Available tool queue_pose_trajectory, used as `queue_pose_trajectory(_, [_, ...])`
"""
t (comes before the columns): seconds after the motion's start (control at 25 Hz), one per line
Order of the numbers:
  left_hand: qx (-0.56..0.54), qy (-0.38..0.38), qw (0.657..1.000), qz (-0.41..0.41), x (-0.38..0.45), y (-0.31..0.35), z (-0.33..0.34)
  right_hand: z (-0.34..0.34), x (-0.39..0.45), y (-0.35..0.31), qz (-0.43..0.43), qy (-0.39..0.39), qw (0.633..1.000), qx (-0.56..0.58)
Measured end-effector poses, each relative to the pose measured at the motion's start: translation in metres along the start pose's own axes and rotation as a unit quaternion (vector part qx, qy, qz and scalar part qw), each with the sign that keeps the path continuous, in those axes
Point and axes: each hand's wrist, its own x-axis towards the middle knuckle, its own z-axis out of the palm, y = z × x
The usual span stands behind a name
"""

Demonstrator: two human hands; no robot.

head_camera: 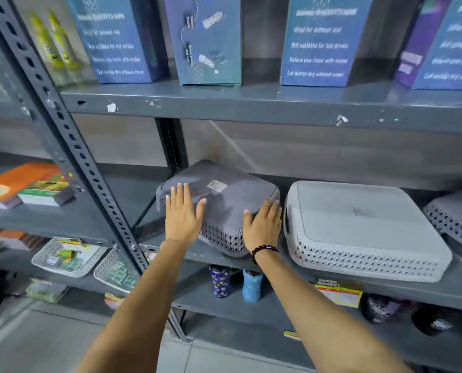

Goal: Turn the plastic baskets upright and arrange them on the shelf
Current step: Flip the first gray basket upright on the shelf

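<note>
A dark grey plastic basket (224, 195) lies upside down on the middle shelf (386, 289), its front corner jutting over the shelf edge. My left hand (182, 214) rests flat on its left side, fingers spread. My right hand (263, 224), a bead bracelet on its wrist, lies against its right front corner. To the right, a light grey basket (359, 224) is also upside down. A third dark grey basket (456, 216) sits overturned at the far right, partly cut off by the frame.
Blue product boxes (316, 41) stand on the shelf above. A perforated metal upright (71, 146) runs diagonally at the left. Small white baskets with packets (68, 257) and bottles (220, 281) sit on lower shelves. Books (22, 184) lie at the left.
</note>
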Motion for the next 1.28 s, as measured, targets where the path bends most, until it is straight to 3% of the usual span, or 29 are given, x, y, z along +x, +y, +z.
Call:
queue_pose_trajectory(0.2, [0.012,-0.018,0.999,-0.031,0.051,-0.012,0.008,0.019,0.032,-0.011,0.156,-0.007,0.981,0.111])
queue_pose_trajectory(0.32, [0.0,-0.036,0.998,-0.048,0.079,-0.022,0.011,0.023,0.042,-0.016,0.195,-0.013,0.97,0.143])
queue_pose_trajectory(0.6, [0.031,-0.152,0.983,-0.094,0.139,-0.049,0.014,0.027,0.049,-0.03,0.28,0.014,0.945,0.167])
queue_pose_trajectory(0.84, [-0.036,-0.229,0.963,-0.135,0.163,-0.063,0.012,0.012,0.057,-0.036,0.37,0.014,0.887,0.275])
queue_pose_trajectory(1.04, [-0.098,-0.209,0.956,-0.183,0.164,-0.07,0.009,-0.001,0.05,-0.04,0.36,-0.026,0.891,0.276])
queue_pose_trajectory(1.28, [-0.141,-0.123,0.96,-0.208,0.157,-0.074,-0.001,-0.005,0.053,-0.044,0.326,-0.031,0.896,0.3])
